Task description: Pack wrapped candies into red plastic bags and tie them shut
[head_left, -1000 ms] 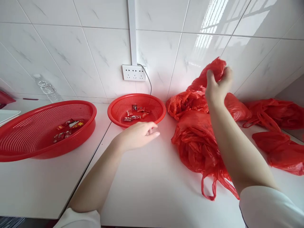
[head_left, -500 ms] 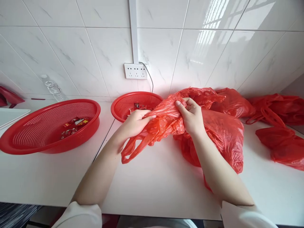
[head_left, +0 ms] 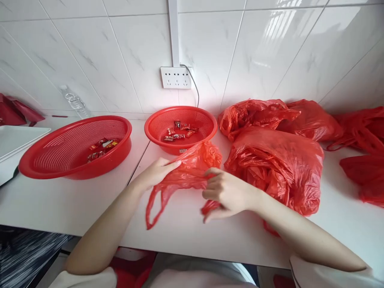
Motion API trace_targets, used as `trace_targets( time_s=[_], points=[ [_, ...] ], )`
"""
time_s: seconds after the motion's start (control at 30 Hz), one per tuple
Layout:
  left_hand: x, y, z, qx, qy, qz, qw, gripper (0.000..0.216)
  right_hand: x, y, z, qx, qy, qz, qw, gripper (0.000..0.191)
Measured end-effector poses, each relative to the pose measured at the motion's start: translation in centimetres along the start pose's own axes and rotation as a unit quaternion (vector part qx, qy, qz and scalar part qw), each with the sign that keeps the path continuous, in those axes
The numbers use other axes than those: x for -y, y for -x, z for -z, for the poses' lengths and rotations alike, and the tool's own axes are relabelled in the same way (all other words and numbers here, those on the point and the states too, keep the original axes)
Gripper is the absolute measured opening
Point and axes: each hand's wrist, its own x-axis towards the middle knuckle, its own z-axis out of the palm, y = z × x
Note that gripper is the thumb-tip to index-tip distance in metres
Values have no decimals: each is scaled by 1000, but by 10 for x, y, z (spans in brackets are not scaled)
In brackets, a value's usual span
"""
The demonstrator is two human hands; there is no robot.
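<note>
A thin, crumpled red plastic bag [head_left: 192, 170] is stretched between my two hands above the white table. My left hand [head_left: 159, 171] is closed on its left side, thumb on top, and a loop handle dangles below. My right hand [head_left: 223, 192] is at the bag's right side, fingers curled and slightly blurred, with a bit of red plastic showing between them. Just behind the bag stands a round red basket [head_left: 151, 128] holding several small wrapped candies [head_left: 180, 136]. Close to my right hand lies a full red bag [head_left: 288, 160], its contents hidden.
On the left, a larger red basket [head_left: 75, 173] holds several wrapped pieces. More red bags [head_left: 312, 118] lie along the wall at the right. A clear bottle [head_left: 75, 102], a white tray [head_left: 24, 138] and a wall socket [head_left: 176, 78] are behind.
My right hand has come down and toward me, pulling the bag lower and more open. The view has tilted down, and the small basket's candies now show fully.
</note>
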Motion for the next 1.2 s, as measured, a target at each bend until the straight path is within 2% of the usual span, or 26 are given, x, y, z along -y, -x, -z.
trace_targets(
  time_s=[0.07, 0.13, 0.2, 0.23, 0.27, 0.3, 0.33, 0.4, 0.43, 0.47, 0.57, 0.7, 0.8, 0.9, 0.97, 1.07, 1.13, 1.2],
  points=[
    [9, 4, 18, -20, -77, 22, 997, 50, -9, 16, 2, 14, -49, -47, 998, 52],
    [11, 10, 33, -36, -180, 42, 982, 51, -15, 28, 6, 21, -26, -146, 989, 53],
    [5, 18, 35, -74, -300, 58, 949, 54, -18, 32, 9, 24, 35, -242, 969, 54],
    [-1, 24, 31, -115, -355, 50, 926, 55, -18, 31, 10, 22, 53, -265, 963, 54],
    [-8, 30, 23, -167, -402, 23, 900, 54, -17, 28, 10, 20, 56, -269, 961, 53],
    [-15, 36, 12, -217, -431, -37, 875, 50, -16, 24, 10, 17, 49, -260, 964, 52],
    [-22, 42, -2, -221, -437, -117, 864, 41, -14, 19, 10, 9, 40, -247, 968, 50],
    [-30, 50, -32, -94, -419, -249, 868, 30, -11, 10, 12, -18, 37, -226, 973, 47],
    [-32, 51, -46, -32, -416, -274, 866, 31, -9, 7, 15, -38, 45, -221, 974, 46],
    [-31, 50, -59, -9, -425, -279, 861, 30, -8, 4, 17, -61, 54, -215, 973, 45],
    [-22, 36, -80, -29, -469, -236, 850, 30, -3, 0, 27, -114, 58, -190, 973, 45],
    [-12, 11, -81, -87, -509, -160, 841, 33, -1, 2, 34, -119, 41, -169, 978, 47],
    [-10, 2, -75, -110, -554, -124, 816, 40, -5, 8, 33, -91, 44, -167, 981, 49],
    [-12, 3, -63, -83, -593, -89, 796, 43, -10, 19, 35, -10, 31, -174, 984, 52],
    [-17, 6, -53, -87, -610, -79, 783, 42, -14, 27, 37, 49, 35, -221, 973, 56],
    [-27, 14, -41, -130, -635, -76, 758, 25, -16, 33, 39, 84, 102, -358, 924, 61],
    [-33, 20, -41, -97, -649, -83, 750, 23, -12, 30, 39, 82, 161, -420, 890, 57],
    [-37, 26, -49, -35, -647, -77, 758, 41, -1, 20, 38, 52, 215, -423, 878, 44]
  ],
)
